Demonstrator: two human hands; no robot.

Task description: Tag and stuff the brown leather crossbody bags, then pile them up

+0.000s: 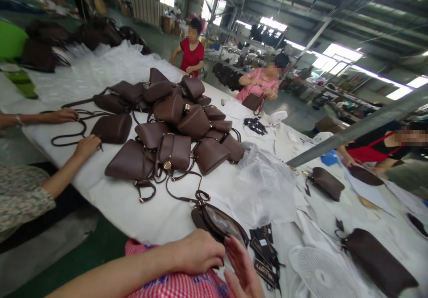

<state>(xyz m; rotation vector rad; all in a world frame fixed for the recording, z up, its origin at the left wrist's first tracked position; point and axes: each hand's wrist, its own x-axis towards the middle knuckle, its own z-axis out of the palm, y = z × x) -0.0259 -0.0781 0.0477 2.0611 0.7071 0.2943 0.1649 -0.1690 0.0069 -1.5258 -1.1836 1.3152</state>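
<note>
A dark brown handbag (214,221) lies at the near table edge right in front of me, its top open with clear plastic showing inside. My left hand (199,251) is at its near side, fingers curled in; whatever they hold, if anything, is hidden. Facing it, my right hand (243,269) has its fingers stretched out and the thumb apart, close to the left fingertips. Black hang tags (265,253) with gold lettering lie just right of the bag. The bag's thin strap (182,196) trails toward the pile of brown bags (175,149).
Clear plastic sheeting (264,182) is heaped mid-table. A white fan (323,273) and another brown bag (377,260) are at right. A co-worker's hands (87,148) handle a bag at left. Other people work across the table, near a slanting metal pole (361,120).
</note>
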